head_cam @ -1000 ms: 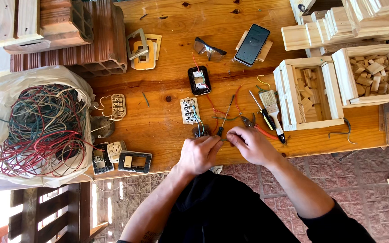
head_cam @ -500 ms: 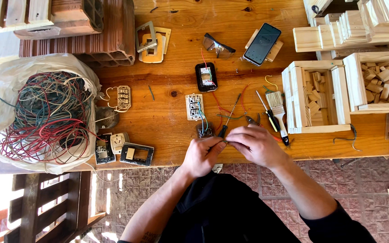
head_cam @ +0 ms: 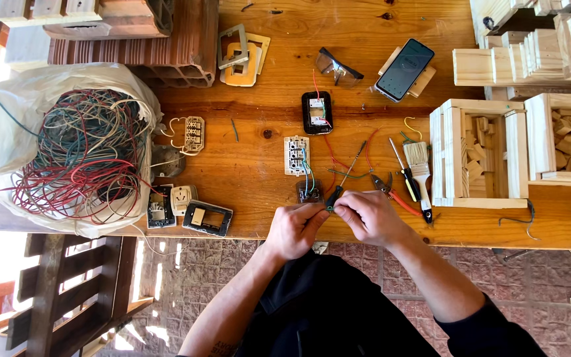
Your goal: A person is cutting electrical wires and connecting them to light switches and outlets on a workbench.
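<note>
Both hands meet at the near edge of the wooden worktop (head_cam: 266, 165), about 6 o'clock in the view. Left hand (head_cam: 292, 228) and right hand (head_cam: 368, 217) have their fingers pinched together on the dark handle of a thin screwdriver (head_cam: 345, 178); shaft runs up toward 1 o'clock. Exactly what else sits between the fingertips is hidden, possibly a wire end.

Small dark switch module (head_cam: 310, 192) lies just beyond the left hand at 12, with coloured wires running up to a white switch module (head_cam: 296, 155). Black switch module (head_cam: 316, 112) is further out at 12.

Red-handled pliers (head_cam: 391, 190) just beside the right hand at 1 o'clock, paintbrush (head_cam: 421, 172) past them. Wooden crate (head_cam: 474, 153) at 2. White bag of tangled wires (head_cam: 77, 149) at 9, well apart. Phone (head_cam: 404, 61) and safety glasses (head_cam: 337, 66) at the far side.
</note>
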